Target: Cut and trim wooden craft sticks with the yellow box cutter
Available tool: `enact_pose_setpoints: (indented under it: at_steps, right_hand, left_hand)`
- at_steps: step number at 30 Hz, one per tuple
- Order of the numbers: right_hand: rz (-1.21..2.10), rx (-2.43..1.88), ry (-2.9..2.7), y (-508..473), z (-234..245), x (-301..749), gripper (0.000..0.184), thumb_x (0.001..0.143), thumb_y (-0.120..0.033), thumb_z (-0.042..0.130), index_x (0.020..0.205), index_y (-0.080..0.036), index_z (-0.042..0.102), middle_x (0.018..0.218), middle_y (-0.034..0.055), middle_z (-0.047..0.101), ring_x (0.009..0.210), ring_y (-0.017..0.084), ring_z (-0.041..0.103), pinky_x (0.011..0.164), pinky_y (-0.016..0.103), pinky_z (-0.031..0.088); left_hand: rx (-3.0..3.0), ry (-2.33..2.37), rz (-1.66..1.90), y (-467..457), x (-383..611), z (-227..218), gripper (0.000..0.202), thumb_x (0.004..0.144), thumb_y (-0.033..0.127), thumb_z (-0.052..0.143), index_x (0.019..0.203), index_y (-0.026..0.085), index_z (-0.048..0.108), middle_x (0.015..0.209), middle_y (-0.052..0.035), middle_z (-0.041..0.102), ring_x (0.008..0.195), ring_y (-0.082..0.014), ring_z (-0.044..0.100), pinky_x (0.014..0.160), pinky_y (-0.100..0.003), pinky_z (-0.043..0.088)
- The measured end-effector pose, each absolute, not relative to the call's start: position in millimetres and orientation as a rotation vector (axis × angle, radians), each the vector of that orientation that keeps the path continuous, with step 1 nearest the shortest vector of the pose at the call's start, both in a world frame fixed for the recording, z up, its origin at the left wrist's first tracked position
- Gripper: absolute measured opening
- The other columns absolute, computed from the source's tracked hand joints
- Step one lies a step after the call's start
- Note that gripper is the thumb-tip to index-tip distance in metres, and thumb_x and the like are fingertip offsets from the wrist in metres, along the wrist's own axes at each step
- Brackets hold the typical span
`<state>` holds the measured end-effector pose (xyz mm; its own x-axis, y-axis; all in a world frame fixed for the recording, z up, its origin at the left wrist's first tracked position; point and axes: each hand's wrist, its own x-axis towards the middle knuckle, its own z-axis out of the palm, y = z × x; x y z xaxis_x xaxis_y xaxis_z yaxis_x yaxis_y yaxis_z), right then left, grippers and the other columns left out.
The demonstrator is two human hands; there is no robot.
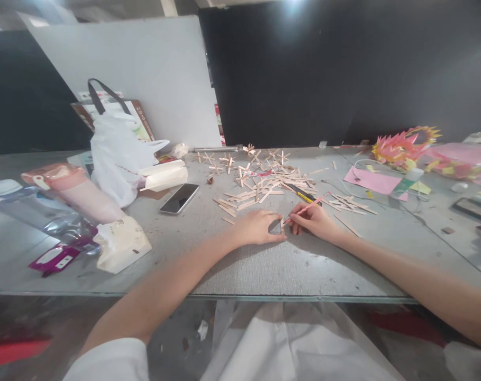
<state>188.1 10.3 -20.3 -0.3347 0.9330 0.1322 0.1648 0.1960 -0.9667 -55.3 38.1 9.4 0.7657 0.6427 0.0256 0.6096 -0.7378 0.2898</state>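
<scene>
My left hand [260, 227] rests on the grey table [264, 264], thumb and forefinger pinched on a small wooden stick piece [280, 225]. My right hand [314, 219] is closed round a thin pink tool [303, 210], held like a pen, with its tip at that piece. Just beyond the hands lies a heap of small wooden sticks [260, 182], several of them joined into crosses. A yellow-and-black knife [303, 196] lies by the heap, close to my right hand.
A phone [179, 198] lies left of the sticks. Further left are a white plastic bag [117, 153], a paper roll [163, 177], bottles [37, 209] and packets. At the right lie pink paper [371, 180], a glue bottle [407, 182] and a spiky paper craft [402, 144].
</scene>
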Motion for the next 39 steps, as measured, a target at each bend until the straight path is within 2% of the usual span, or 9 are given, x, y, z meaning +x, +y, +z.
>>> enact_pose_setpoints:
  at_steps: [4, 10, 16, 22, 28, 35, 39]
  right_hand:
    - [1.196, -1.012, -1.722, 12.8, -27.5, 190.8, 0.04, 0.091, -0.058, 0.076, 0.092, -0.021, 0.062, 0.067, 0.0013, 0.073, 0.056, 0.015, 0.066, 0.056, 0.028, 0.056]
    - [1.19, -1.024, -1.783, 14.3, -28.8, 188.9, 0.038, 0.092, -0.06, 0.075, 0.088, -0.025, 0.061, 0.068, 0.0002, 0.072, 0.057, 0.016, 0.066, 0.056, 0.03, 0.055]
    - [1.217, -1.019, -1.763, 15.7, -27.1, 186.3, 0.042, 0.089, -0.063, 0.077, 0.084, -0.024, 0.06, 0.062, -0.0013, 0.068, 0.055, 0.016, 0.064, 0.055, 0.03, 0.053]
    - [1.19, -1.061, -1.724, 15.9, -30.5, 186.7, 0.045, 0.087, -0.065, 0.078, 0.086, -0.024, 0.059, 0.058, -0.0043, 0.061, 0.051, 0.014, 0.057, 0.049, 0.028, 0.042]
    - [1.19, -1.045, -1.677, 15.7, -34.9, 187.7, 0.044, 0.085, -0.06, 0.082, 0.092, -0.026, 0.054, 0.065, -0.0028, 0.07, 0.054, 0.016, 0.063, 0.053, 0.029, 0.05]
    - [1.205, -1.018, -1.659, 17.3, -36.3, 187.1, 0.043, 0.088, -0.06, 0.079, 0.092, -0.026, 0.054, 0.068, -0.0021, 0.071, 0.055, 0.015, 0.065, 0.054, 0.029, 0.052]
    - [1.217, -0.978, -1.671, 16.0, -33.7, 186.6, 0.043, 0.09, -0.063, 0.075, 0.094, -0.025, 0.054, 0.067, -0.0024, 0.07, 0.055, 0.015, 0.063, 0.054, 0.029, 0.051]
  left_hand:
    - [2.702, 0.968, 0.179, 37.6, -54.2, 10.3, 0.069, 0.092, 0.072, 0.063, 0.141, 0.023, 0.065, 0.136, -0.0119, 0.072, 0.124, -0.0345, 0.068, 0.101, -0.042, 0.053]
    - [2.733, 0.975, 0.161, 36.6, -54.6, 11.3, 0.073, 0.091, 0.077, 0.062, 0.139, 0.023, 0.066, 0.135, -0.0124, 0.071, 0.123, -0.0357, 0.069, 0.1, -0.043, 0.054]
    - [2.722, 0.988, 0.154, 36.6, -53.8, 11.2, 0.07, 0.09, 0.074, 0.064, 0.137, 0.023, 0.067, 0.13, -0.0125, 0.073, 0.12, -0.0357, 0.069, 0.098, -0.043, 0.054]
    - [2.708, 0.987, 0.148, 36.4, -53.5, 11.8, 0.071, 0.09, 0.073, 0.064, 0.14, 0.023, 0.065, 0.134, -0.0128, 0.072, 0.122, -0.0361, 0.068, 0.101, -0.044, 0.053]
    - [2.733, 0.995, 0.142, 34.8, -54.5, 12.8, 0.071, 0.091, 0.074, 0.064, 0.141, 0.024, 0.064, 0.134, -0.0124, 0.072, 0.123, -0.0355, 0.068, 0.1, -0.043, 0.054]
    - [2.725, 0.986, 0.187, 36.3, -57.0, 8.7, 0.068, 0.09, 0.073, 0.064, 0.14, 0.026, 0.065, 0.134, -0.011, 0.073, 0.122, -0.0336, 0.069, 0.1, -0.042, 0.054]
    - [2.729, 1.01, 0.168, 37.2, -57.2, 8.5, 0.072, 0.09, 0.076, 0.063, 0.141, 0.025, 0.065, 0.134, -0.0128, 0.072, 0.12, -0.0357, 0.07, 0.096, -0.043, 0.056]
